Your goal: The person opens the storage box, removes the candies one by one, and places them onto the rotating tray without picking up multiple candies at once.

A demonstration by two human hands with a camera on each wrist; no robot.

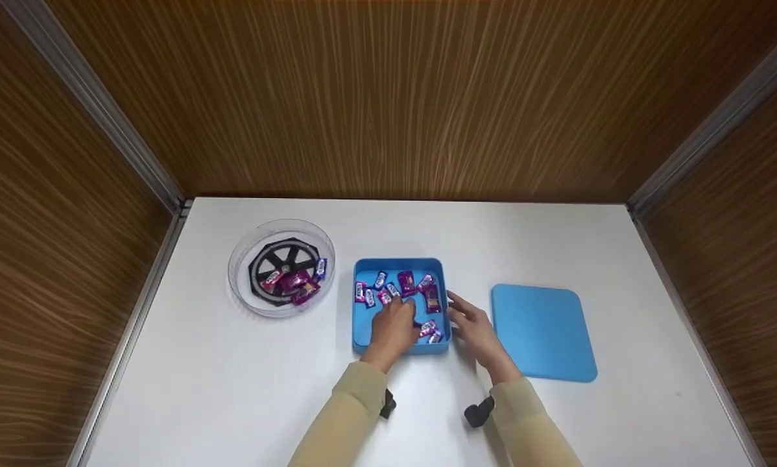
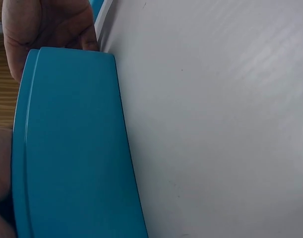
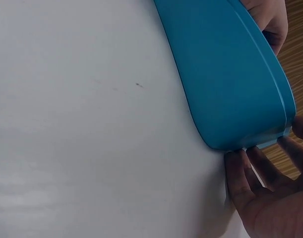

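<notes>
A blue square box (image 1: 401, 348) sits in the middle of the table with several wrapped candies (image 1: 406, 283) in purple, pink and blue wrappers inside. My left hand (image 1: 394, 327) reaches over the near wall into the box, fingers pointing down among the candies. Its fingertips are hidden, so I cannot tell whether it pinches a candy. Along the box's right wall, my right hand (image 1: 476, 327) touches the outside with fairly straight fingers (image 3: 263, 166), its thumb near the rim. In the left wrist view only part of the left hand (image 2: 0, 168) shows behind the wall.
To the left stands a clear round dish (image 1: 236, 285) with a black spoked disc (image 1: 286, 267) and several wrapped candies (image 1: 296, 281). A flat blue lid (image 1: 544, 332) lies right of the box. Wood-grain panels (image 1: 401, 97) enclose the white table (image 1: 233, 383) at the back and sides.
</notes>
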